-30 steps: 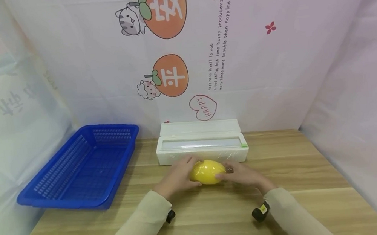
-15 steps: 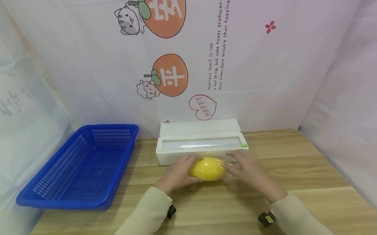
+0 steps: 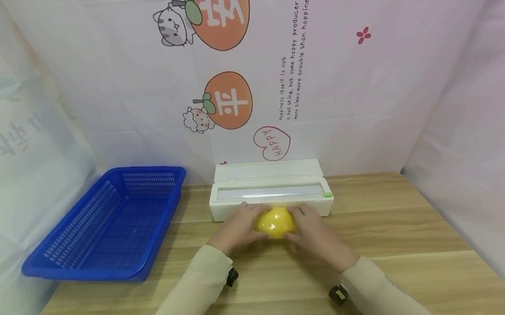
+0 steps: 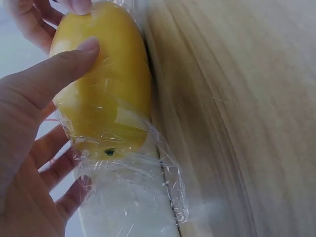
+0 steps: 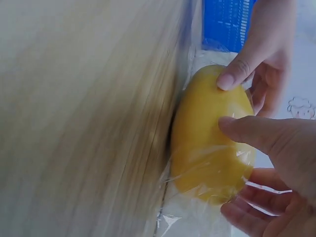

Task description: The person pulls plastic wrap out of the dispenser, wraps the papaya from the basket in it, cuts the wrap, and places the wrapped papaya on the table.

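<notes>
A yellow mango-like fruit (image 3: 275, 222) lies on the wooden table just in front of a white cling-film dispenser box (image 3: 269, 190). Clear film (image 4: 129, 174) is wrapped loosely around the fruit (image 4: 103, 84), with a loose flap trailing off its end. My left hand (image 3: 237, 228) cups the fruit's left end, thumb on top. On the other end my right hand (image 3: 312, 230) grips the fruit (image 5: 212, 143), thumb over it and fingers curled beneath. In the right wrist view the left hand's thumb (image 5: 237, 71) presses on the fruit's far end.
A blue plastic basket (image 3: 108, 224) with nothing visible in it stands at the left of the table (image 3: 406, 234). Printed curtain walls close in the back and both sides. Bare wood lies in front of the hands and to the right.
My right hand has moved in from the fruit's right side and closed over its end, folding the film in. The left hand stays on the fruit, which shifted slightly toward the box.
</notes>
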A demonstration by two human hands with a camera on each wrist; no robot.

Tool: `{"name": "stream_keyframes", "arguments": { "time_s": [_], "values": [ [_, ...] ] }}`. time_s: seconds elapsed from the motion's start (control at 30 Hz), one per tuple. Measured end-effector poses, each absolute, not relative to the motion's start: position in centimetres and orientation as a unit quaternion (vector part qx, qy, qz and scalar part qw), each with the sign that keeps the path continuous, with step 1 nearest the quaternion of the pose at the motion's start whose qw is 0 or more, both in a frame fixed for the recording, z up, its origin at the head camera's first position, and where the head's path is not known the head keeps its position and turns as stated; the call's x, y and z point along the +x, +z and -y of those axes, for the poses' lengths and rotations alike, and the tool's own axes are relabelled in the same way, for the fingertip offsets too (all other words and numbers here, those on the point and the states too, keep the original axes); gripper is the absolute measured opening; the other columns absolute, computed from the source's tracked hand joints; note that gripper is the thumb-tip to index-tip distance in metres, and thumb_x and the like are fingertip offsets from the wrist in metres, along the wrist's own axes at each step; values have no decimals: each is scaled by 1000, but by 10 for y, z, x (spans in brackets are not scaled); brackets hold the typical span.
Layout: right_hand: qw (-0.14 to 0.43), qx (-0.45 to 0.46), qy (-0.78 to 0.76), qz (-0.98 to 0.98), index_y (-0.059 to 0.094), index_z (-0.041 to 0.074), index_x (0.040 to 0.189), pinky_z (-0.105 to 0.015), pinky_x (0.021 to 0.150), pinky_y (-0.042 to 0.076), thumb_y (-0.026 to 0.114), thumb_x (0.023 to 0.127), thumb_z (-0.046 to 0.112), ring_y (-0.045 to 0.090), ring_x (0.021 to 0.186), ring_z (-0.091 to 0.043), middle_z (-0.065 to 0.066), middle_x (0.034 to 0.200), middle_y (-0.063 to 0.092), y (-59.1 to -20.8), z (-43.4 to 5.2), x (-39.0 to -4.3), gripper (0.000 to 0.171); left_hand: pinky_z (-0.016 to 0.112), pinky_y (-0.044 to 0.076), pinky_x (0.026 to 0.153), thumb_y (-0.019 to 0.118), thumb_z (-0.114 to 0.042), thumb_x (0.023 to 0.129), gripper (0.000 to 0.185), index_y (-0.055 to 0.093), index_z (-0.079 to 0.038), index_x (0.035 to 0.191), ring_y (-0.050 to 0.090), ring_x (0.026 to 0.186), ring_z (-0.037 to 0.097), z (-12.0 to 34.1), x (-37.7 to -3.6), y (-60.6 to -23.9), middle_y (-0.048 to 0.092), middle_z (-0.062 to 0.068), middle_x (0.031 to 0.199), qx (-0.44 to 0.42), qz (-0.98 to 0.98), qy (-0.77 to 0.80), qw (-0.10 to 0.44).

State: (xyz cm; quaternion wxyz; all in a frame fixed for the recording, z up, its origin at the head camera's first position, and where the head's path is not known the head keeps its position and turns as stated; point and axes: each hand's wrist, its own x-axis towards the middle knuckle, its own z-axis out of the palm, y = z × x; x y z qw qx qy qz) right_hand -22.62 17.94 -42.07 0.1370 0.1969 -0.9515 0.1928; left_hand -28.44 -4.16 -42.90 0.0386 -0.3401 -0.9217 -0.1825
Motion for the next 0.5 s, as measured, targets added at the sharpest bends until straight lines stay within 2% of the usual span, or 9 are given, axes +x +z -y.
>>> {"name": "stream_keyframes", "arguments": {
  "time_s": [0.13, 0.33, 0.5],
  "values": [
    [127, 191, 228, 946, 55, -8, 132, -51, 102, 46, 89, 77, 22, 52, 119, -39, -25, 128, 56, -426, -185, -235, 71, 33, 41, 95, 81, -46, 83, 71, 53, -23, 144, 50, 106, 14, 41, -285, -429, 59, -8, 137, -345, 920, -178, 49],
    [109, 186, 264, 940, 56, -7, 132, -50, 106, 43, 88, 78, 21, 51, 123, -37, -22, 130, 56, -430, -189, -241, 69, 36, 41, 103, 81, -43, 84, 73, 50, -25, 147, 50, 117, 16, 46, -287, -435, 55, -1, 137, -346, 912, -221, 27],
    [109, 194, 282, 933, 57, -5, 131, -48, 104, 45, 87, 79, 19, 52, 121, -35, -20, 129, 58, -431, -192, -241, 65, 36, 43, 105, 85, -40, 81, 78, 49, -24, 148, 50, 119, 14, 56, -294, -445, 53, -1, 134, -350, 892, -287, 8]
  ]
}}
